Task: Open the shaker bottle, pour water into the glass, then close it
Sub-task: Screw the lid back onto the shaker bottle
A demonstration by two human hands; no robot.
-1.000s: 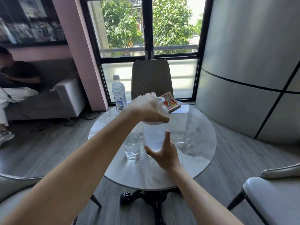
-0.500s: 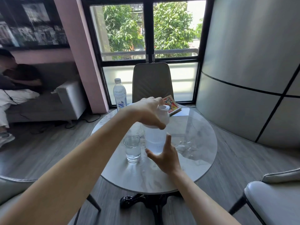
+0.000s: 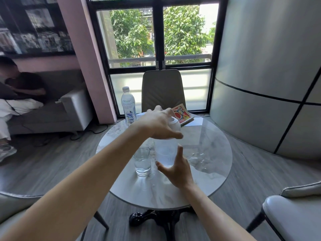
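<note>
2 bare hands are meeting on the shaker bottle (image 3: pixel 166 153), which is standing upright near the middle of the round marble table (image 3: pixel 213 148). The left hand (image 3: pixel 159 125) is coming in from 8 o'clock and is curling down over the bottle's white lid (image 3: pixel 174 124), fingers wrapped around the cap. The right hand (image 3: pixel 176 169) is reaching up from 5 o'clock and is cupping the lower part of the translucent body, thumb pressing the front wall and the other fingers spread partly open around the near side. Clear liquid is filling the lower portion of the bottle.

Just beside the bottle, at its 8 o'clock, the glass (image 3: pixel 142 161) is standing upright with water in its bottom part; whether the 2 are touching is hard to tell. At the bottle's 3 o'clock, spilled water drops (image 3: pixel 198 160) are glistening on the tabletop.

Farther out, at 11 o'clock on the table edge, a capped plastic water bottle (image 3: pixel 128 106) is standing. At 1 o'clock a colourful book (image 3: pixel 182 113) is lying on the far rim, in front of a beige chair (image 3: pixel 162 89) by the window.
</note>
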